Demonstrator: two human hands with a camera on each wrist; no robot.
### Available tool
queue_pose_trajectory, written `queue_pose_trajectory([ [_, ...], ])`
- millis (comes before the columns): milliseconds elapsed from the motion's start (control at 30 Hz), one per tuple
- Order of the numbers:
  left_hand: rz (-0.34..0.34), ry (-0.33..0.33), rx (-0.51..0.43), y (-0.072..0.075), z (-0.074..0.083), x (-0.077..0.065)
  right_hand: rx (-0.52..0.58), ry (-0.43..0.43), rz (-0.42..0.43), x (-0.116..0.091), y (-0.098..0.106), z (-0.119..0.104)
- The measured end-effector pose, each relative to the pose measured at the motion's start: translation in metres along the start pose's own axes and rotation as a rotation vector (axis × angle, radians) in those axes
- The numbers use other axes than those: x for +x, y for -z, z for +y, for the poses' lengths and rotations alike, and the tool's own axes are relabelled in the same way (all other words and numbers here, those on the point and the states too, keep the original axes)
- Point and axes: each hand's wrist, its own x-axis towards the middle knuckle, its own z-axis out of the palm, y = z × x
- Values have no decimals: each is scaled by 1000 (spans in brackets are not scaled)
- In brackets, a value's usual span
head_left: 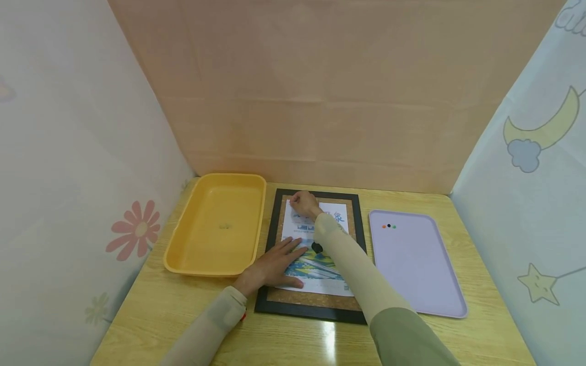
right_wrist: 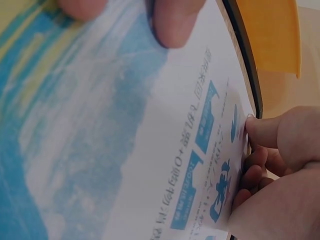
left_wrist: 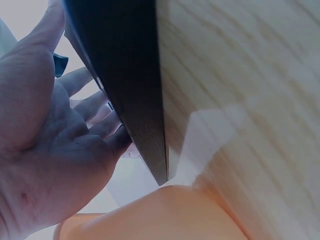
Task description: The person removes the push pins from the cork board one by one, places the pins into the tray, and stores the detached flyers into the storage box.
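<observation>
Left hand [head_left: 274, 264] lies flat on the poster [head_left: 320, 274]; right hand [head_left: 304, 204] pinches its top edge.

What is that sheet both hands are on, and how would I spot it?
Look at the wooden table, between the yellow tray and the lilac tray. There lies a black-framed cork board, and on it the printed sheet. It is the only white paper there, with blue lettering and a blue and yellow picture; the left hand lies flat on it.

Both hands, left hand [head_left: 274, 264] and right hand [head_left: 304, 204], are bare; snug beige sleeves [head_left: 352, 264] cover the forearms, olive-green fabric above on the right arm.
</observation>
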Motion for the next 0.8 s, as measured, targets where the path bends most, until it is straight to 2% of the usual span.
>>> queue_pose_trajectory([
  [133,5,-7,-1,0,1,0,-6,-4,-13,-9,6,-6],
  [567,11,-15,-10,0,1,0,13,-53,-10,12,-3,9],
  [800,8,-18,4,-2,1,0,-3,-18,-20,20,-5,20],
])
